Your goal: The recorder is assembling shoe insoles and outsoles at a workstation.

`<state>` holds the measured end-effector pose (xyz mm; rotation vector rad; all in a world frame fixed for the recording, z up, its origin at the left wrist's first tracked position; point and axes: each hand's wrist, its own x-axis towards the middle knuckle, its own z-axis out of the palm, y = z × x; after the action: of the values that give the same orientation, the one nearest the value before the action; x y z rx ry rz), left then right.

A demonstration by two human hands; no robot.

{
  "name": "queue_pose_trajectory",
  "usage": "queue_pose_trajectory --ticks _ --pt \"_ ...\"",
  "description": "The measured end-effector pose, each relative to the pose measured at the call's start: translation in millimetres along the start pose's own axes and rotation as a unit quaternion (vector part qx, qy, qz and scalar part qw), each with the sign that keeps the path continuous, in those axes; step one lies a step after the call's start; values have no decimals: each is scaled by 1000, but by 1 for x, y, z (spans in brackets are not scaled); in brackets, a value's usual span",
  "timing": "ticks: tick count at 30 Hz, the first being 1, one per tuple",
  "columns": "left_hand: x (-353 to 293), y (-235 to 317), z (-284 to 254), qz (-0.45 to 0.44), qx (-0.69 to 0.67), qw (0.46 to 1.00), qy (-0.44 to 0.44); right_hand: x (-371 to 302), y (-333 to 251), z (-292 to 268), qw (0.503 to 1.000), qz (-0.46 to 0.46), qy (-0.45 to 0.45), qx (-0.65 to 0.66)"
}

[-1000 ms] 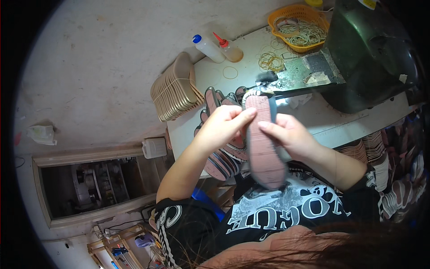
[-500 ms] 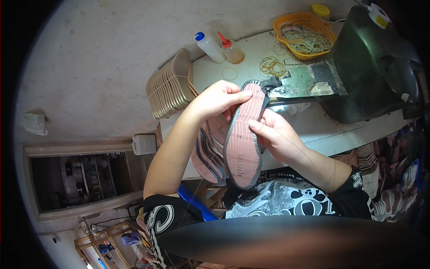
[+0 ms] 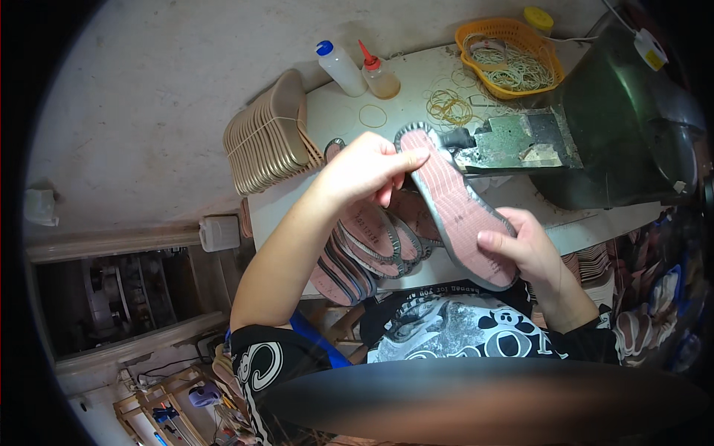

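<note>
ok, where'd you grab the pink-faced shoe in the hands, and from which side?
Probably the bare middle of the shoe, from above, gripping across both dark long edges. It's slimmer there than at the near end. The left hand pinches the far end, the right hand the near end, and the green machine crowds the far tip.

Person's left hand (image 3: 372,167) pinches far end of a dark-edged, pink-faced shoe piece (image 3: 461,212), thumb on top; right hand (image 3: 532,249) grips near end, thumb also on top. Far end beside green machine arm (image 3: 513,141). Similar shoe pieces (image 3: 368,234) piled on white table (image 3: 327,111) by left forearm (image 3: 286,245). Banded tan stack (image 3: 260,141), two bottles (image 3: 343,73), orange basket (image 3: 513,94) of bands (image 3: 513,68) beyond.
</note>
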<state>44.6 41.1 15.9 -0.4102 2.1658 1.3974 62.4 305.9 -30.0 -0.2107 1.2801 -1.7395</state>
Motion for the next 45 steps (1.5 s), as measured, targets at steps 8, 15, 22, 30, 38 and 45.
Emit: queue_pose_trajectory --ticks 8,15,22,30,38,45 --pt "27 -10 -19 55 -40 995 68 45 5 31 991 -91 29 92" --pt "-31 -48 22 245 -369 892 87 27 16 81 991 -134 -12 17" --pt "-82 -89 71 273 -522 808 7 -4 3 78 932 -220 -113 -266" --pt "-81 -99 118 298 -559 723 -276 -14 -26 84 952 -251 4 -173" --pt "-70 -98 134 328 -566 643 -398 -35 -25 84 951 -259 -27 -168" --pt "-91 -87 110 307 -484 770 -279 -33 -11 76 950 -293 -86 -69"
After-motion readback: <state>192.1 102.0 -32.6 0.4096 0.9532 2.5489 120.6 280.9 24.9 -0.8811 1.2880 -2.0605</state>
